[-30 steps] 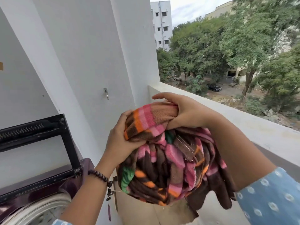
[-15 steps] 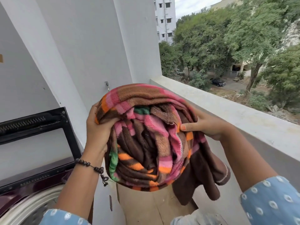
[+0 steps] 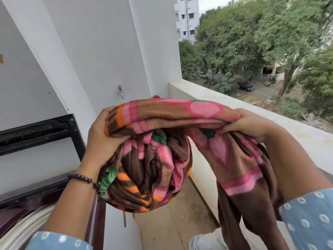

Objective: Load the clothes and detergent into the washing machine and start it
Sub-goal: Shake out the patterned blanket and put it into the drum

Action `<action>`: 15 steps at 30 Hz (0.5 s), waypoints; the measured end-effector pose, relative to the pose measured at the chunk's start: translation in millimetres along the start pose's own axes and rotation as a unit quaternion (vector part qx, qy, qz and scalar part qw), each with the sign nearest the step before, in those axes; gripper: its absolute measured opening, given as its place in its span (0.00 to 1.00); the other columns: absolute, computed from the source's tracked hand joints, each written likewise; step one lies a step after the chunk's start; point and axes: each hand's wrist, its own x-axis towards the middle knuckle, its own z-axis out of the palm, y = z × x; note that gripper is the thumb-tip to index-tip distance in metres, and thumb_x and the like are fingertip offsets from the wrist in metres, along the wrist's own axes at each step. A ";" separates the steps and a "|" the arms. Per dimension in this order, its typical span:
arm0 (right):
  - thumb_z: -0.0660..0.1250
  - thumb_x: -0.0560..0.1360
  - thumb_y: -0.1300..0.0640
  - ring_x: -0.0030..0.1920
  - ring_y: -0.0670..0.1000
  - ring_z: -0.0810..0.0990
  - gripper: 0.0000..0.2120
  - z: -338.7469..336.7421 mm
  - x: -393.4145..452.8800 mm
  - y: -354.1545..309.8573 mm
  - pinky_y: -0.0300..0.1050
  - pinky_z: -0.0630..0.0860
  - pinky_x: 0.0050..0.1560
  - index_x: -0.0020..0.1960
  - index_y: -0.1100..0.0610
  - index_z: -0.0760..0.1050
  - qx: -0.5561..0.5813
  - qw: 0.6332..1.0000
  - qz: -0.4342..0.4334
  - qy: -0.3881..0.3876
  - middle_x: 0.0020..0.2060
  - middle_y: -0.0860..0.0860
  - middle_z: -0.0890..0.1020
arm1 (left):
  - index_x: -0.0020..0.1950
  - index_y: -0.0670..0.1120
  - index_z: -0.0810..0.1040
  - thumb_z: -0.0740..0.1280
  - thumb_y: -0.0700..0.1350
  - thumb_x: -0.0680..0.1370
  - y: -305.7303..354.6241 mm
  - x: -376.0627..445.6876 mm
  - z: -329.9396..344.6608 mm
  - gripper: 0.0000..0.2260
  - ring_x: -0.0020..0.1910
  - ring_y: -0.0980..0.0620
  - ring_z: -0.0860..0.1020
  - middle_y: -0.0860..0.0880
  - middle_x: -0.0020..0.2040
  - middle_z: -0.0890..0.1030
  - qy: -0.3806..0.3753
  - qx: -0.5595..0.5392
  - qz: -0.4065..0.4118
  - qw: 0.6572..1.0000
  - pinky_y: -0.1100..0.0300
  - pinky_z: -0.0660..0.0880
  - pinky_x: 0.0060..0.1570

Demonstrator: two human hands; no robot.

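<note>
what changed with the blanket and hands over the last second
The right hand shifted out to the right, drawing a brown-and-pink fleece blanket open from its tight bundle; one end now hangs loose. The left hand kept gripping the bundle's left side. The maroon top-loading washing machine stayed open.

Left hand [image 3: 100, 136] and right hand [image 3: 250, 123] grip bunched fleece blanket [image 3: 162, 159] above balcony floor [image 3: 173, 222]. Washing machine [image 3: 36, 192] lower left, lid [image 3: 41, 130] raised, drum apparently open. Parapet [image 3: 270, 123] at right.
</note>
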 end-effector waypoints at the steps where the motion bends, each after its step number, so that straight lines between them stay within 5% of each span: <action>1: 0.69 0.70 0.75 0.43 0.54 0.85 0.14 -2.7 -1.2 -5.4 0.48 0.82 0.49 0.46 0.59 0.84 -0.007 1.000 -0.015 0.015 0.43 0.57 0.86 | 0.57 0.58 0.76 0.80 0.41 0.64 -1.0 -1.2 0.5 0.27 0.49 0.61 0.80 0.60 0.50 0.83 0.010 0.016 0.001 1.000 0.68 0.75 0.51; 6: 0.70 0.70 0.75 0.44 0.48 0.85 0.18 8.4 -2.6 -9.7 0.39 0.81 0.47 0.52 0.56 0.80 -0.014 0.997 -0.075 0.029 0.43 0.49 0.87 | 0.57 0.53 0.77 0.77 0.33 0.68 -0.2 -2.0 8.6 0.23 0.49 0.59 0.81 0.59 0.48 0.83 0.095 -0.020 -0.033 0.995 0.63 0.77 0.52; 10: 0.79 0.66 0.60 0.55 0.55 0.82 0.22 29.3 1.0 13.2 0.50 0.79 0.58 0.58 0.52 0.79 0.111 0.989 -0.098 0.028 0.52 0.54 0.85 | 0.59 0.44 0.78 0.75 0.31 0.69 1.8 -0.9 16.8 0.20 0.51 0.52 0.81 0.48 0.52 0.83 0.176 -0.156 -0.089 0.968 0.59 0.79 0.52; 12: 0.83 0.59 0.46 0.59 0.54 0.81 0.36 37.5 -0.4 28.2 0.49 0.78 0.60 0.64 0.49 0.75 0.178 0.980 -0.090 0.002 0.60 0.54 0.81 | 0.56 0.44 0.79 0.74 0.32 0.69 -0.8 0.1 19.7 0.17 0.49 0.52 0.82 0.47 0.51 0.84 0.230 -0.216 -0.130 0.940 0.60 0.80 0.49; 15: 0.82 0.54 0.37 0.66 0.51 0.76 0.53 54.5 -7.1 50.5 0.47 0.78 0.57 0.74 0.42 0.63 0.180 0.982 -0.049 -0.024 0.69 0.50 0.73 | 0.50 0.45 0.81 0.74 0.34 0.69 -12.8 -0.3 21.9 0.12 0.44 0.54 0.84 0.47 0.48 0.84 0.311 -0.309 -0.195 0.877 0.59 0.80 0.45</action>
